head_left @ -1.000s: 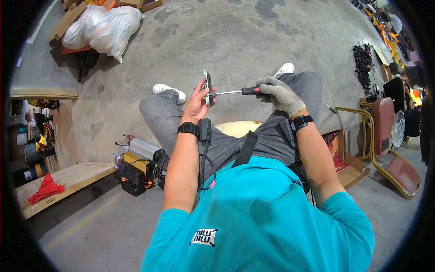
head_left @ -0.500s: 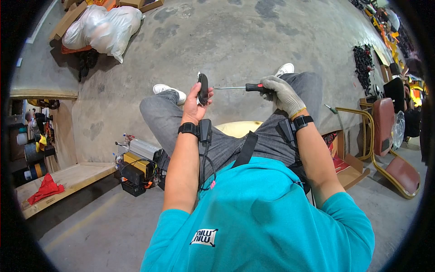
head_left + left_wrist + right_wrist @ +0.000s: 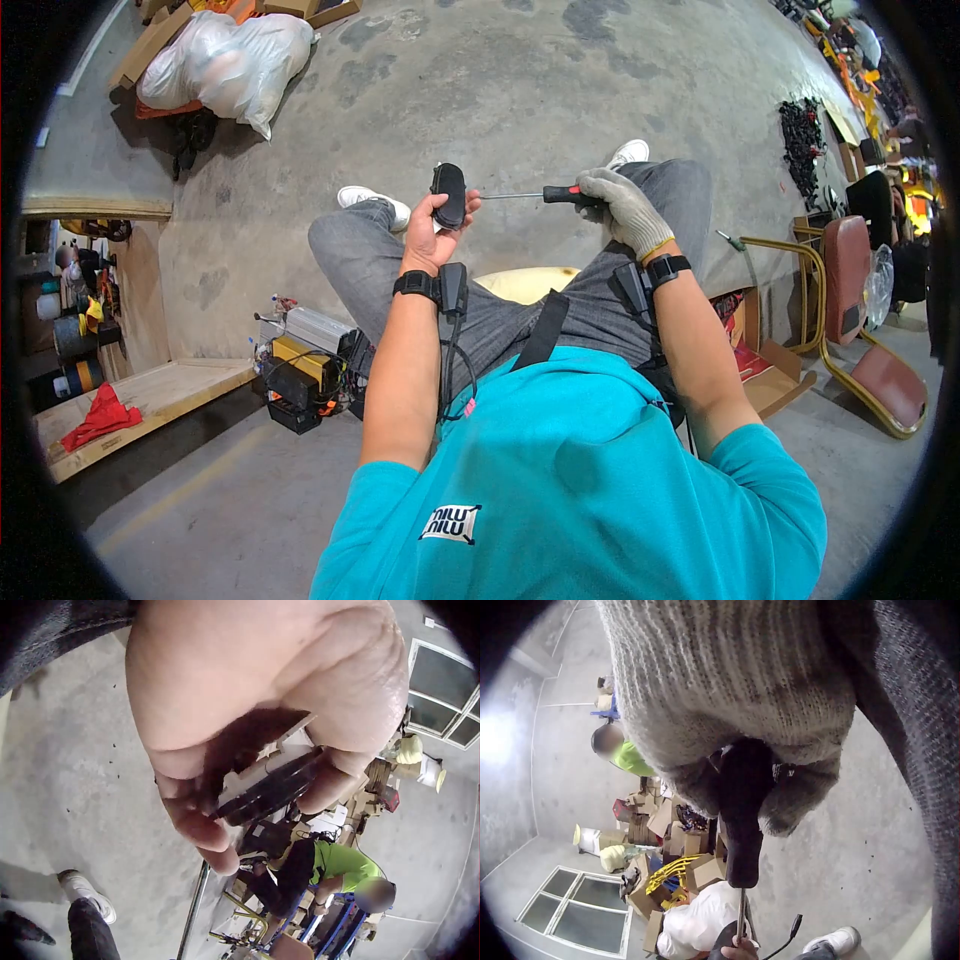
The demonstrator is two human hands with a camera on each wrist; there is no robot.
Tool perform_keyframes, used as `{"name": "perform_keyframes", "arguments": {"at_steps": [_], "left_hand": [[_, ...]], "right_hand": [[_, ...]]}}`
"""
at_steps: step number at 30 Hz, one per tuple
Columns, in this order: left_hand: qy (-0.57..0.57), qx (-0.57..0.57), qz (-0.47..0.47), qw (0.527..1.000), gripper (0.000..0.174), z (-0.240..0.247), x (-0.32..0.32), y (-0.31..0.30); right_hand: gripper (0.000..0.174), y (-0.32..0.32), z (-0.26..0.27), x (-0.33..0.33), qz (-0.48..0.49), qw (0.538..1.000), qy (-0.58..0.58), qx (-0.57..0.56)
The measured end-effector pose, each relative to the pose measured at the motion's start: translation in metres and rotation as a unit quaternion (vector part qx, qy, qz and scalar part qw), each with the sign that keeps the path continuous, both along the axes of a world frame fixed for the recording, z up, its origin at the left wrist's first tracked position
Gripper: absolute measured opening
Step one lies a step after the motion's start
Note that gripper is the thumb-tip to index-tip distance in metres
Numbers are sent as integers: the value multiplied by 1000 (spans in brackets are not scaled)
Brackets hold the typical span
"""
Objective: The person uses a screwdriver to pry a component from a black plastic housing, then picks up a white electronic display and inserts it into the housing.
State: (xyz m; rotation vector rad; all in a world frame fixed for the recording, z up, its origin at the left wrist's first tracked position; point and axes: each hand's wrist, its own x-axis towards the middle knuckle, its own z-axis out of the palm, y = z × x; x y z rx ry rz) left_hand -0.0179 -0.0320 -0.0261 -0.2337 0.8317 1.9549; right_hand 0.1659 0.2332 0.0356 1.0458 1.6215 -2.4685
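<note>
In my bare left hand (image 3: 432, 240) I hold a small black oval part (image 3: 451, 196) between thumb and fingers, its dark face turned up toward the head camera. The left wrist view shows white pieces (image 3: 259, 772) along the palm side of this part. My right hand (image 3: 630, 212), in a grey knit glove, grips a screwdriver (image 3: 562, 194) by its black and red handle. Its metal shaft (image 3: 515, 196) points left, the tip end close to the left fingertips. From the right wrist, the gloved fingers (image 3: 787, 799) curl round the dark handle (image 3: 742, 847).
A yellow seat (image 3: 525, 284) shows between my legs. Electrical gear (image 3: 305, 360) stands on the floor at left, beside a wooden ledge (image 3: 160, 390) with a red cloth (image 3: 103, 418). A red chair (image 3: 848, 275) and an opened cardboard box (image 3: 775, 375) are at right. Another person (image 3: 349, 866) sits farther off.
My left hand has turned the black part from edge-on to face-up. The screwdriver, whose shaft met the part a second ago, has drawn back slightly to the right.
</note>
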Motion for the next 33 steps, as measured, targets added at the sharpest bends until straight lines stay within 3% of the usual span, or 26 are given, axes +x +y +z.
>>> {"name": "perform_keyframes", "arguments": {"at_steps": [11,13,26,33], "left_hand": [[2,5,26,1000,46,0,2,3],[13,-34,47,998,46,-6,0,2],[-5,-34,56,998,46,-10,-1,3],[21,-31,55,998,33,-14,-2,2]], "right_hand": [[24,2,-3,1,8,1000,7,4],[25,2,-5,0,-9,1000,5,0],[26,4,-6,0,-90,996,-10,-26],[27,8,-10,1,-100,990,16,-97]]}}
